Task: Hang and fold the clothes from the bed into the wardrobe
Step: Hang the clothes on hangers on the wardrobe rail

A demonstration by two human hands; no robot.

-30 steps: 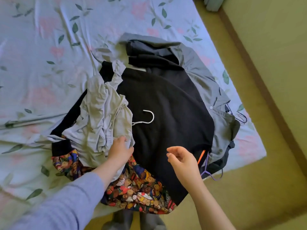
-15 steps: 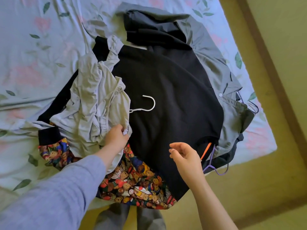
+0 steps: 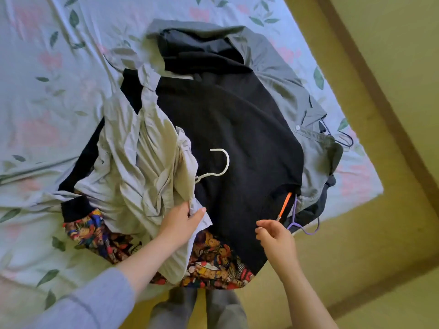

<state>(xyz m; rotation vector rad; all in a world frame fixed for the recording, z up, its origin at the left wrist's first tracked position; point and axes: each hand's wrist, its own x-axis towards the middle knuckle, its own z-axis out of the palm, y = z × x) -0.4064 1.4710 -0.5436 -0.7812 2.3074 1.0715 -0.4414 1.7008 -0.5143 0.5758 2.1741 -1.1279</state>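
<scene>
Two hands over the bed (image 3: 47, 96): left hand (image 3: 183, 223) pinches the pale shirt (image 3: 133, 167); right hand (image 3: 276, 238), loosely curled, holds nothing beside the orange hanger (image 3: 285, 205).

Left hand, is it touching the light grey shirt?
Touching. The head view shows the left hand pinching an edge of the light grey shirt under its thumb.

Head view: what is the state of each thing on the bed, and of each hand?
left hand, grips the edge of the light grey garment.
right hand, beside the orange hanger; grip unclear.
light grey garment, crumpled on the black sweater.
white hanger, hook lying on the black sweater.
black sweater, spread flat, unfolded.
orange hanger, sticking out from under the black sweater.
</scene>
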